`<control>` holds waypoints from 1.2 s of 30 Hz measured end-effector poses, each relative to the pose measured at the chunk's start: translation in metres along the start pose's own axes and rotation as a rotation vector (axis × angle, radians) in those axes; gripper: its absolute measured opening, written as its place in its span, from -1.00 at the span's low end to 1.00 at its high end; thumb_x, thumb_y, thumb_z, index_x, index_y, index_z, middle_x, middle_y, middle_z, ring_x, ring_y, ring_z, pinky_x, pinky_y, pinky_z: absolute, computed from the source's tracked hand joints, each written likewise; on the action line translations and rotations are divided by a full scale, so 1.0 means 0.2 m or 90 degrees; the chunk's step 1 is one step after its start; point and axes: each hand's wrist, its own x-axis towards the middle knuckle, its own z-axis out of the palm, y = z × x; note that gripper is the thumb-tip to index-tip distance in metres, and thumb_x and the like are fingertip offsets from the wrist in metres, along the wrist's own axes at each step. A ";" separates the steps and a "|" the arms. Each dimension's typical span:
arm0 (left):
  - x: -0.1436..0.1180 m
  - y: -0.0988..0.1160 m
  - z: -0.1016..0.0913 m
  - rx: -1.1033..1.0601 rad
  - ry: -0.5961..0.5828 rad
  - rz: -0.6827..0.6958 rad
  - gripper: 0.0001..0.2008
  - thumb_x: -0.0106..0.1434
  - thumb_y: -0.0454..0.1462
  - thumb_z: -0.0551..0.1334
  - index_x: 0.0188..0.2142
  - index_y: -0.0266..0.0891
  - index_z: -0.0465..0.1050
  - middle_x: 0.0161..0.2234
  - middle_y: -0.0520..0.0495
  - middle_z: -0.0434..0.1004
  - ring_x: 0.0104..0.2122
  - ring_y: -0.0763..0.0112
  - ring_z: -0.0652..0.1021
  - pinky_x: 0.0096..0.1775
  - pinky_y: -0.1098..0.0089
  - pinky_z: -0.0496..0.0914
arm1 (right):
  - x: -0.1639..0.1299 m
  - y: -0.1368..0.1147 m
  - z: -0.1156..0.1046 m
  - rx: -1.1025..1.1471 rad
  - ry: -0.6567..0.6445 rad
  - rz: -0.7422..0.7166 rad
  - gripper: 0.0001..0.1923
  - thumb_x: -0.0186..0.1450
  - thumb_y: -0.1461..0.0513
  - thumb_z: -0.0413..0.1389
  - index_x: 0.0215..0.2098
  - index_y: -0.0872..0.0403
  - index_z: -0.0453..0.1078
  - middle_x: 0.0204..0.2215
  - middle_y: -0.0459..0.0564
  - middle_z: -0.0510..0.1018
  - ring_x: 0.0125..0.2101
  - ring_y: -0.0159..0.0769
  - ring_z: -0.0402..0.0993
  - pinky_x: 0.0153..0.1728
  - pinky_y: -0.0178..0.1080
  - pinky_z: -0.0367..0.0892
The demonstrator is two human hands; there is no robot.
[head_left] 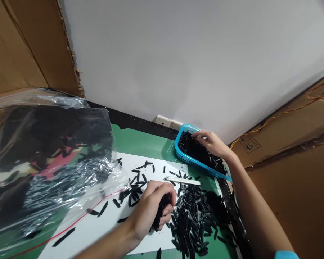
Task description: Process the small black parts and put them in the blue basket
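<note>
My left hand (pixel 153 207) is closed around a bunch of small black plastic strips, resting on a white sheet (pixel 102 223) beside a pile of black strips (pixel 197 219). My right hand (pixel 212 143) reaches into a blue basket (pixel 181 155) filled with the same black strips, fingers spread over them and touching them. Whether it grips any is hidden. More loose strips (pixel 136 180) lie scattered on the white sheet above my left hand. A thin white stick (pixel 182 181) lies between the basket and the pile.
A large clear plastic bag (pixel 48 162) holding black parts fills the left side. Green mat (pixel 143 144) under the sheet, white wall (pixel 191 57) behind, cardboard (pixel 291 162) at right and upper left. A red string (pixel 70 226) crosses the sheet.
</note>
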 end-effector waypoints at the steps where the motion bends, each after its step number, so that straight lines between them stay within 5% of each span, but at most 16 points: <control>1: 0.00 0.00 0.00 0.001 -0.004 0.002 -0.63 0.28 -0.01 0.23 -0.50 -0.21 0.36 -0.67 0.15 0.14 -0.70 0.59 0.16 -0.67 0.53 0.00 | -0.02 -0.01 0.00 0.003 -0.007 -0.006 -0.69 0.47 0.23 0.08 0.09 -0.02 0.58 0.03 0.08 0.66 -0.01 -0.04 0.59 0.05 0.07 0.50; 6: 0.01 -0.01 -0.01 0.004 -0.009 0.014 -0.63 0.29 -0.01 0.23 -0.50 -0.22 0.37 -0.67 0.15 0.14 -0.71 0.59 0.15 -0.68 0.54 0.02 | -0.05 -0.05 0.09 0.033 -0.104 -0.125 -0.48 0.37 0.27 0.25 0.28 -0.13 0.45 0.31 0.01 0.45 0.30 -0.08 0.38 0.37 0.07 0.26; 9: 0.01 -0.01 0.00 -0.001 -0.005 0.014 -0.63 0.28 -0.01 0.23 -0.50 -0.22 0.36 -0.68 0.16 0.12 -0.72 0.60 0.14 -0.69 0.56 -0.02 | -0.02 -0.07 0.13 -0.002 -0.114 -0.152 -0.46 0.36 0.30 0.24 0.28 -0.14 0.44 0.35 0.04 0.39 0.33 -0.06 0.32 0.39 0.09 0.21; 17: 0.00 0.01 0.00 0.018 -0.013 0.020 -0.64 0.31 -0.02 0.22 -0.49 -0.21 0.36 -0.67 0.16 0.13 -0.71 0.60 0.13 -0.69 0.57 0.01 | 0.02 -0.10 0.09 -0.019 -0.162 -0.162 -0.73 0.31 0.34 0.22 -0.04 -0.03 0.55 0.00 0.01 0.58 -0.01 -0.16 0.51 0.12 -0.10 0.41; 25: 0.00 0.02 0.00 0.020 0.019 0.013 -0.62 0.31 0.01 0.22 -0.48 -0.21 0.33 -0.67 0.16 0.15 -0.71 0.60 0.14 -0.67 0.56 -0.03 | 0.05 -0.09 0.05 -0.001 -0.200 -0.186 -0.50 0.26 0.39 0.23 0.15 -0.03 0.52 0.10 0.04 0.57 0.10 -0.18 0.51 0.22 -0.14 0.38; 31: 0.01 0.05 0.02 0.021 0.026 0.014 -0.61 0.28 0.01 0.25 -0.49 -0.21 0.32 -0.67 0.16 0.15 -0.71 0.60 0.16 -0.67 0.56 -0.03 | 0.08 -0.09 0.04 0.001 -0.230 -0.201 -0.44 0.16 0.43 0.24 0.08 -0.11 0.59 0.15 -0.05 0.58 0.09 -0.15 0.53 0.18 -0.15 0.39; 36: 0.01 0.05 0.02 0.036 0.016 0.014 -0.60 0.27 0.03 0.26 -0.49 -0.20 0.29 -0.68 0.17 0.13 -0.72 0.61 0.12 -0.68 0.58 -0.03 | 0.13 -0.09 0.06 0.006 -0.242 -0.212 -0.59 0.12 0.42 0.22 -0.16 -0.10 0.68 -0.03 -0.09 0.69 -0.10 -0.18 0.61 0.00 -0.18 0.43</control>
